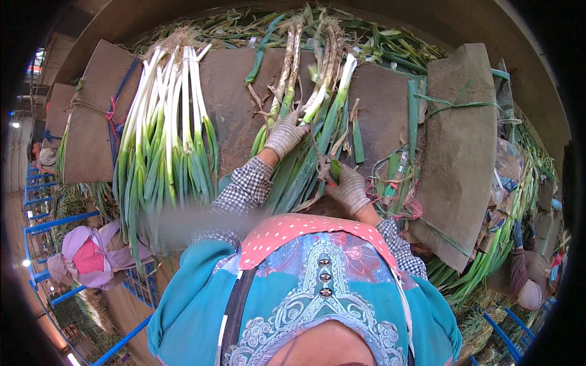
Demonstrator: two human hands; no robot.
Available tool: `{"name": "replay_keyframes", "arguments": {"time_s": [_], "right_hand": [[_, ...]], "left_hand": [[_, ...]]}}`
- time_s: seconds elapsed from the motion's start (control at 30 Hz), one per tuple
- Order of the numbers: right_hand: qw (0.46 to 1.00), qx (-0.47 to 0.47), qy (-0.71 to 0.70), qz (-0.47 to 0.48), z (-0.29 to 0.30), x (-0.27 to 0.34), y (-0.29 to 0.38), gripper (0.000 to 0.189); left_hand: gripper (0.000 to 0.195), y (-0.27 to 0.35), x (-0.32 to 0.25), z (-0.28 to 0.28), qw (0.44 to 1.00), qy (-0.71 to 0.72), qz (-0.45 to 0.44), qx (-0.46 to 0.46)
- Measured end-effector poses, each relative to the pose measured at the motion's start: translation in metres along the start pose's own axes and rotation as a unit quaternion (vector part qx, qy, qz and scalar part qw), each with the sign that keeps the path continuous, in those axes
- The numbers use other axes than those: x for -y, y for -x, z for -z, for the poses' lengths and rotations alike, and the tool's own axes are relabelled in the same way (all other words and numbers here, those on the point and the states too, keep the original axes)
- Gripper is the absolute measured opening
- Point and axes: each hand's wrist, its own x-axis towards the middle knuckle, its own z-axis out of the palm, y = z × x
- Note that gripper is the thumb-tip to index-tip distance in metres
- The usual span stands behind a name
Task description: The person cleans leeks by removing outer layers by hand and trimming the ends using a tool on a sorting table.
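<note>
Gloved, my left hand (287,132) rests on a pile of green onions (293,176) in front of me, its fingers at the pale part of a stalk. Several onions there have brown, soiled outer skin; one at the right has a clean white end. My right hand (350,187), also gloved, is closed around a small cutting tool with red on its handle (328,176), and a bit of green leaf sticks up by its thumb. Only part of the tool shows. To the left lies a bunch of clean onions (171,110), roots away from me.
Upright brown boards (458,137) stand at both sides of the work surface (384,110). Cut leaves and roots (403,43) heap along the far edge. Twine and leaf scraps (400,183) lie at the right. Other people (87,256) are at both sides, near blue rails (123,341).
</note>
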Motion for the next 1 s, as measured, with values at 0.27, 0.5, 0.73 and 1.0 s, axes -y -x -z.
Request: {"name": "replay_keyframes", "arguments": {"time_s": [0.27, 0.5, 0.73, 1.0], "right_hand": [[0.994, -0.003, 0.028, -0.102, 0.01, -0.018, -0.06, 0.071], [0.994, -0.067, -0.014, -0.089, 0.049, -0.04, -0.148, 0.059], [0.995, -0.029, 0.014, -0.092, 0.087, -0.04, -0.236, 0.05], [0.983, -0.072, -0.103, -0.134, 0.108, -0.052, -0.222, 0.054]], "left_hand": [[0.061, 0.022, -0.001, -0.001, 0.999, -0.002, 0.029, 0.044], [0.065, 0.047, -0.01, 0.011, 0.992, 0.103, 0.021, 0.066], [0.069, 0.072, -0.001, 0.033, 0.96, 0.253, 0.064, 0.103], [0.047, 0.08, -0.018, 0.157, 0.867, 0.496, 0.034, 0.031]]}}
